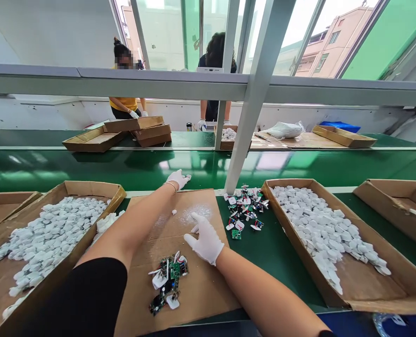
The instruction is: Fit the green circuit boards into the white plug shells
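Note:
My left hand (178,179), in a white glove, reaches far forward to the edge of the green conveyor belt (123,168); its fingers are closed, and what they hold I cannot make out. My right hand (205,239), also gloved, rests fingers spread on a flat cardboard sheet (201,285). Near it lies a small pile of green circuit boards with white plug parts (168,281). A tiny white piece (174,212) lies on the sheet between my hands.
Cardboard trays of white plastic shells stand left (46,234) and right (320,224). A second heap of circuit boards (245,210) lies by a slanted metal post (253,103). Two people work across the belt at cardboard boxes (137,131). An empty tray (397,206) sits far right.

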`<state>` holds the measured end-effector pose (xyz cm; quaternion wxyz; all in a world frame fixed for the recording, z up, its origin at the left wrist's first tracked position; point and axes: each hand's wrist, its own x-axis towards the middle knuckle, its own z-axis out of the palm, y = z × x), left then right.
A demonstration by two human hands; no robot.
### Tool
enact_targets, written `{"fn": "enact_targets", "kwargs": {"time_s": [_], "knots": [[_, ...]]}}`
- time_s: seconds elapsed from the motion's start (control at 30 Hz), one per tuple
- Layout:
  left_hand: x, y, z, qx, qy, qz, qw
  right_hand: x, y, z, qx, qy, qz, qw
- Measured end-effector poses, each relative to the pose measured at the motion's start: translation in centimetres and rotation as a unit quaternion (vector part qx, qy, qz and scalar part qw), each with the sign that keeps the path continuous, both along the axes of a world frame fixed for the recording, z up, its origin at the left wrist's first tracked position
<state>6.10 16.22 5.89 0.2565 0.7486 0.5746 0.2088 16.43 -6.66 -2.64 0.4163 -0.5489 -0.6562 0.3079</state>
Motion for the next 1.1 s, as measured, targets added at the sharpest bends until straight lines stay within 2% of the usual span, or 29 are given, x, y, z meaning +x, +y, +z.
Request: {"fn": "enact_targets", "kwargs": {"time_s": [0.1, 0.27, 0.37, 0.43, 0.5, 0.6, 0.67, 0.73, 0.8, 0.87, 0.93, 1.0, 1.1], "knots": [[-2.1, -3.2, -1.1, 0.016, 0.115, -0.028, 0.993, 0.1, 0.1, -0.2, -0.014, -0.007, -0.013, 1.0], [-5.3, -11.6, -4.0, 0.047, 0.24, -0.112, 0.963, 0.1, 0.7, -0.9, -0.019, -0.001, -0.013, 1.0], [-6.9, -13.9, -4.8, 0.078, 0.286, -0.105, 0.949, 0.0, 1.0, -1.0, -0.024, 0.015, -0.018, 0.999], [-8.1, -13.9, -4.6, 0.097, 0.309, -0.082, 0.943, 0.1, 1.1, -0.8, -0.006, 0.015, -0.045, 0.999], [-9.3, -13.3, -4.2, 0.11, 0.324, -0.059, 0.938, 0.7, 1.3, -0.3, 0.046, -0.009, -0.095, 0.994], [-10.6, -12.6, -4.1, 0.127, 0.335, -0.043, 0.933, 2.7, 1.6, 1.0, 0.135, -0.087, -0.173, 0.972], [-10.9, -12.6, -4.3, 0.143, 0.332, -0.044, 0.931, 4.8, 2.0, 2.1, 0.133, -0.172, -0.232, 0.948], [-10.9, -12.9, -4.6, 0.162, 0.322, -0.053, 0.931, 7.2, 2.4, 3.1, 0.071, -0.28, -0.306, 0.907], [-10.7, -13.3, -4.8, 0.181, 0.307, -0.067, 0.932, 9.7, 2.8, 3.7, -0.051, -0.347, -0.364, 0.863], [-10.6, -13.5, -4.9, 0.197, 0.293, -0.079, 0.932, 12.2, 3.3, 3.8, -0.158, -0.365, -0.369, 0.84], [-10.6, -13.5, -4.8, 0.208, 0.281, -0.086, 0.933, 14.3, 3.7, 3.6, -0.231, -0.356, -0.335, 0.841], [-10.7, -13.5, -4.8, 0.215, 0.272, -0.091, 0.934, 16.0, 3.9, 3.2, -0.261, -0.367, -0.288, 0.845], [-10.9, -13.4, -4.9, 0.221, 0.262, -0.094, 0.935, 17.0, 3.6, 2.9, -0.257, -0.393, -0.258, 0.844]]}}
